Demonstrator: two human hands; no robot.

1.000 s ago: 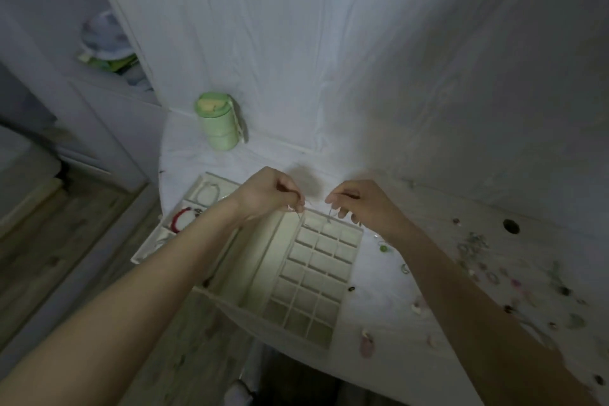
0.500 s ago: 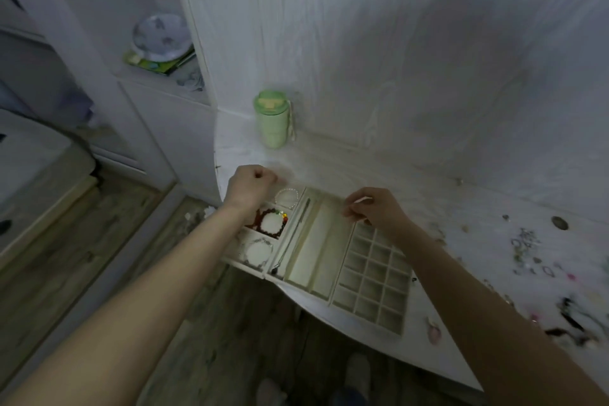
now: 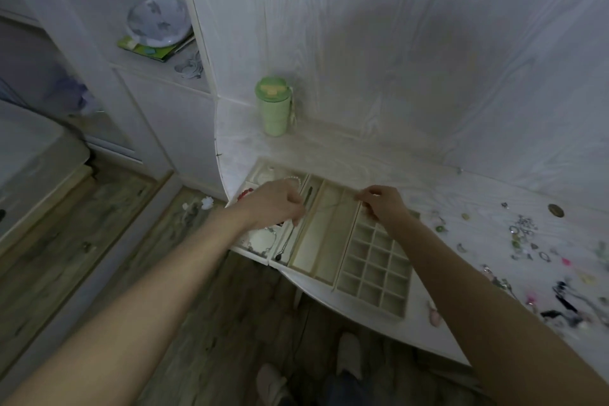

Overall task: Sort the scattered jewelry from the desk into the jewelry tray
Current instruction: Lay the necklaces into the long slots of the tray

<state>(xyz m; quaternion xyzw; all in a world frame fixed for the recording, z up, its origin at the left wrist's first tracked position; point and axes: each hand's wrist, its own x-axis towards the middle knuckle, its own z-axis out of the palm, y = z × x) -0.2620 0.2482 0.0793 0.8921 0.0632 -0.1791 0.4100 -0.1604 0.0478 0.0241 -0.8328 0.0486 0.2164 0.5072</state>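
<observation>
A cream jewelry tray (image 3: 372,308) lies at the desk's curved front edge, with long slots in the middle, a grid of small cells on the right and bracelet cells on the left. My left hand (image 3: 278,204) and my right hand (image 3: 382,204) are both pinched on a thin chain necklace (image 3: 331,206), stretched between them above the long slots. A dark necklace (image 3: 290,241) lies in the narrow slot under my left hand. Scattered jewelry (image 3: 524,234) covers the desk at the right.
A green lidded cup (image 3: 273,109) stands at the back of the white desk (image 3: 250,145) against the wall. A pink piece (image 3: 435,316) lies by the tray's right corner. A shelf at the left holds a round plate (image 3: 158,21). Wooden floor and my feet show below.
Both hands have come down over the tray's long slots, the left one moving right from the bracelet cells. The thin chain now spans between them. The view has shifted slightly.
</observation>
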